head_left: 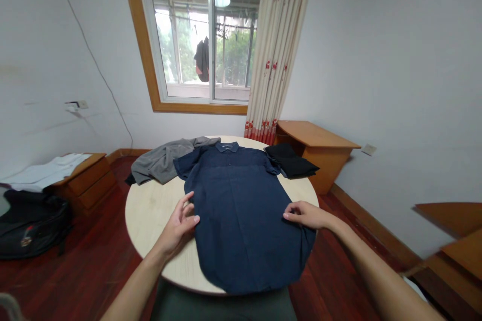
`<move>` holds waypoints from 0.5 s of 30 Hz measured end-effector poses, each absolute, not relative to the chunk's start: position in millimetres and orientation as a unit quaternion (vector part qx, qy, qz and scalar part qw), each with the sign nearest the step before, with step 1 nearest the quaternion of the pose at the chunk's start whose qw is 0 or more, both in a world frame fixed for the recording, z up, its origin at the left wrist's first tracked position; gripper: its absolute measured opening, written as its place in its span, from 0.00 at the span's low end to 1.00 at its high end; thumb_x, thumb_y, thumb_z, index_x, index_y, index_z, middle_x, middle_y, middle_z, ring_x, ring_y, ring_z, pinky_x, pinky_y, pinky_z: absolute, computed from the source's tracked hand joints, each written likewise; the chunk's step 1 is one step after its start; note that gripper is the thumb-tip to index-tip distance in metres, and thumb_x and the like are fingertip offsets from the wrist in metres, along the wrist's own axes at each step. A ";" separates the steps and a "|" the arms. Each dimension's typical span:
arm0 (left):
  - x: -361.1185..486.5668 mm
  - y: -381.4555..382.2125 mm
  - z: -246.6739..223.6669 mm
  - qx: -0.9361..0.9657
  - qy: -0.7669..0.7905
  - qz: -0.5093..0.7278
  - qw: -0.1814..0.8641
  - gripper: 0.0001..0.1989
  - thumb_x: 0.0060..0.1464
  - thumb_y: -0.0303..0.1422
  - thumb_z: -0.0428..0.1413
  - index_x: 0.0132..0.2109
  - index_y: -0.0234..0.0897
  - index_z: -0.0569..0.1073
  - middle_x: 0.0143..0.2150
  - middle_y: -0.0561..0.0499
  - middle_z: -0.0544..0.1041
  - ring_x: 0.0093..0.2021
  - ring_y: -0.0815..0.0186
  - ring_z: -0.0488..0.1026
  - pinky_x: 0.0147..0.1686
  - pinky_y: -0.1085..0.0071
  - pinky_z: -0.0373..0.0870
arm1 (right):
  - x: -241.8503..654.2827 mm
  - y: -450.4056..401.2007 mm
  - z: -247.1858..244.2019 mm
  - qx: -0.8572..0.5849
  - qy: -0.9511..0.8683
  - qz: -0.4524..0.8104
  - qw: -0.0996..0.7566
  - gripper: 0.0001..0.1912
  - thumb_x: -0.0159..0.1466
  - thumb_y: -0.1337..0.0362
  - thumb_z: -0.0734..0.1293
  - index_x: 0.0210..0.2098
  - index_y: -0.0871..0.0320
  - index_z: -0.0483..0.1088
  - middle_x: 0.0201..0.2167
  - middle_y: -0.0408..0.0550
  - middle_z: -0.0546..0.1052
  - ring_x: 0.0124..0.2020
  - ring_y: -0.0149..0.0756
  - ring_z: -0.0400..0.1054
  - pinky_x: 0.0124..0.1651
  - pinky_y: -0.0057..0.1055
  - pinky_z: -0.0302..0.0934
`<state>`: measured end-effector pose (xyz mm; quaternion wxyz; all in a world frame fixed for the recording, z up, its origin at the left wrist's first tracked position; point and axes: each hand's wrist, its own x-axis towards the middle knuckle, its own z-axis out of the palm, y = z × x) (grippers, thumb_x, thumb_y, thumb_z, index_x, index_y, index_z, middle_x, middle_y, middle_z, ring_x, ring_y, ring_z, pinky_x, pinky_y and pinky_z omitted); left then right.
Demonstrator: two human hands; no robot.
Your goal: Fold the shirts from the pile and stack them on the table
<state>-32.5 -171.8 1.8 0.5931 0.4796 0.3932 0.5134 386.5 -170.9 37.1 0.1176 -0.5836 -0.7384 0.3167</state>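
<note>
A dark navy short-sleeved shirt (pixel 241 215) lies spread front up on a round pale table (pixel 146 220), its collar at the far side and its hem hanging over the near edge. My left hand (pixel 181 223) is at the shirt's left edge, thumb and fingers apart, with nothing held between them. On the opposite edge, my right hand (pixel 305 214) has its thumb and curled fingers closed on the shirt's side. The undersides of those fingers are hidden.
A grey garment (pixel 165 158) lies crumpled at the table's far left, and folded black clothing (pixel 290 159) at its far right. Behind stand a wooden desk (pixel 320 138) and a curtain (pixel 276 55). A black bag (pixel 32 223) is on the floor at left, beside a low cabinet (pixel 88 185).
</note>
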 end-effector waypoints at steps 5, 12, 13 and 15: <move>-30.0 -175.4 1.3 0.499 0.354 0.406 0.679 0.58 0.46 0.42 0.69 0.74 0.53 0.41 0.54 0.42 0.74 0.34 0.65 0.77 0.32 0.71 0.72 | 387.7 -163.3 47.7 -0.678 -0.643 0.357 -0.003 0.31 0.51 0.34 0.69 0.34 0.57 0.73 0.16 0.44 0.71 0.16 0.36 0.66 0.22 0.31 0.60; -24.4 -173.6 1.4 0.528 0.287 0.423 0.678 0.58 0.46 0.40 0.70 0.74 0.46 0.43 0.59 0.40 0.74 0.58 0.52 0.73 0.59 0.56 0.67 | 326.8 -129.3 82.4 -0.630 -0.756 0.175 -0.017 0.27 0.57 0.46 0.70 0.51 0.56 0.75 0.35 0.55 0.81 0.31 0.47 0.77 0.38 0.39 0.69; -22.6 -174.7 1.5 0.530 0.284 0.437 0.669 0.57 0.47 0.40 0.70 0.74 0.46 0.43 0.63 0.39 0.71 0.61 0.51 0.70 0.62 0.55 0.64 | 312.8 -122.5 81.8 -0.613 -0.779 0.135 -0.006 0.26 0.58 0.48 0.70 0.51 0.55 0.76 0.41 0.56 0.81 0.38 0.50 0.77 0.44 0.39 0.68; -18.3 -177.9 1.1 0.533 0.288 0.457 0.651 0.57 0.47 0.40 0.69 0.74 0.46 0.43 0.68 0.39 0.64 0.66 0.50 0.64 0.65 0.54 0.59 | 286.4 -108.8 72.4 -0.600 -0.795 0.089 0.005 0.26 0.61 0.49 0.69 0.54 0.56 0.74 0.49 0.57 0.79 0.49 0.52 0.74 0.51 0.39 0.66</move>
